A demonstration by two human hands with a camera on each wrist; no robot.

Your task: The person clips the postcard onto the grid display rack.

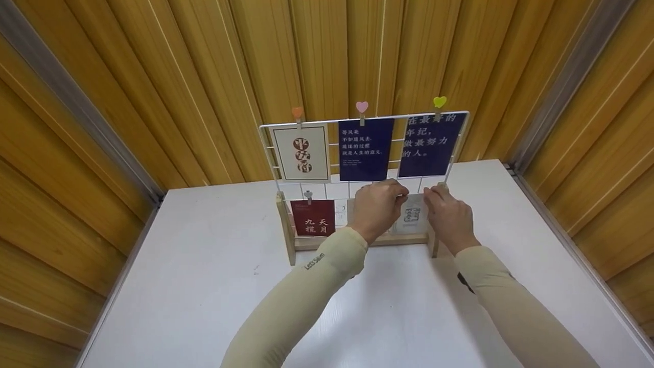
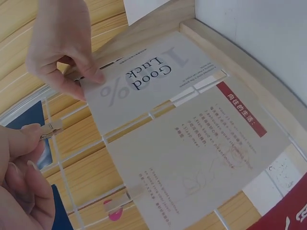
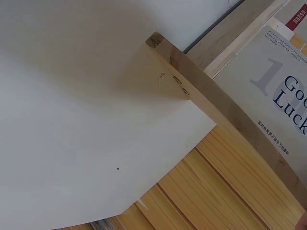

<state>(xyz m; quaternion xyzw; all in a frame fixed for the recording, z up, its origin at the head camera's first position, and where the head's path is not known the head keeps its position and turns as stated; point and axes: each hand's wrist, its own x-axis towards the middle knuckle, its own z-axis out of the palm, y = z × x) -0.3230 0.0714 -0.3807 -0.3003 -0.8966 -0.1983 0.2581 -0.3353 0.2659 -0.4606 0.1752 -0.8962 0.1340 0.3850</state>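
My right hand point(image 1: 452, 214) pinches the edge of a pale "Good Luck" card point(image 2: 153, 79) and holds it against the white wire grid point(image 2: 64, 175). Between thumb and fingers, my left hand point(image 2: 24, 167) grips a small wooden clip point(image 2: 50, 128), just off that card's edge. Beside the card hangs a cream card with a red strip point(image 2: 201, 153), held by a wooden clip with a pink piece point(image 2: 115, 211). In the head view, my left hand point(image 1: 378, 204) covers most of this cream card. Only a fingertip of my right hand point(image 3: 302, 223) enters the right wrist view.
The grid stands in a wooden base point(image 1: 286, 230) on a white table point(image 1: 204, 286). Along its top hang a cream card point(image 1: 301, 153) and two dark blue cards point(image 1: 365, 166) under heart clips point(image 1: 361, 107). A red card point(image 1: 312, 217) hangs lower left. Wood-look panels point(image 1: 317, 51) stand behind.
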